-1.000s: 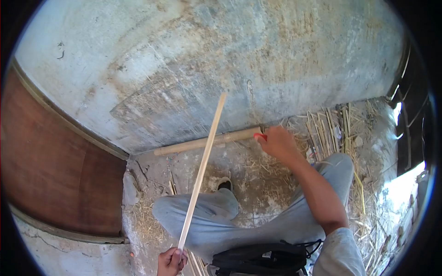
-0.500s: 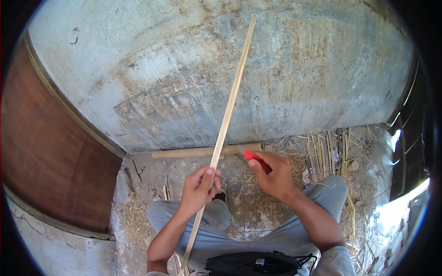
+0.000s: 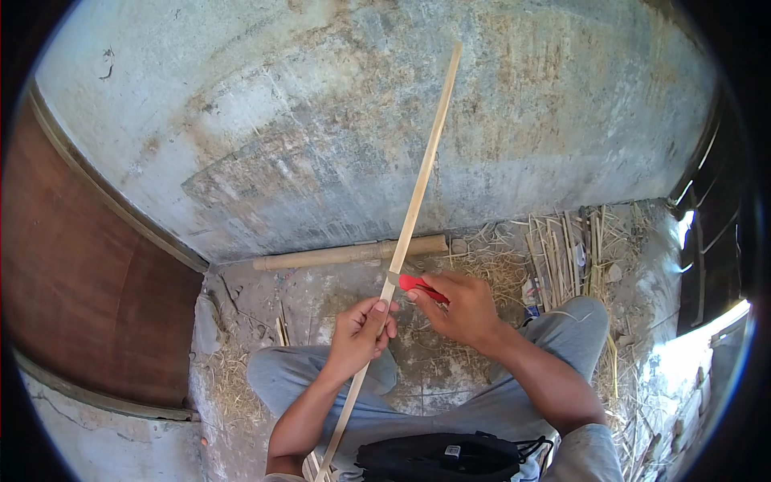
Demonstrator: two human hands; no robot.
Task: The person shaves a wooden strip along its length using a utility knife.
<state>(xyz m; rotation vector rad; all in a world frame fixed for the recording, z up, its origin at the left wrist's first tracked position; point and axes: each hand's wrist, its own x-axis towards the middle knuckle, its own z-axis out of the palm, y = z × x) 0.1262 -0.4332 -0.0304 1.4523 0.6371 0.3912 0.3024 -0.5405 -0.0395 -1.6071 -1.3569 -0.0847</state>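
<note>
A long, pale wooden strip (image 3: 421,181) slants from the lower middle of the view up across the wall. My left hand (image 3: 363,333) is closed around it near its middle, thumb on top. My right hand (image 3: 462,305) grips a red-handled knife (image 3: 419,286), whose short blade meets the strip just above my left hand. Most of the handle's rear is hidden in my right palm.
A bamboo pole (image 3: 345,255) lies along the foot of the stained wall (image 3: 321,128). Split sticks (image 3: 562,253) and shavings cover the floor at the right. A brown panel (image 3: 96,281) stands at the left. A black bag (image 3: 450,458) sits at my lap.
My left hand has shifted up the strip from its lower end, and the strip reaches higher. The red knife has moved left and down from near the bamboo pole to the strip.
</note>
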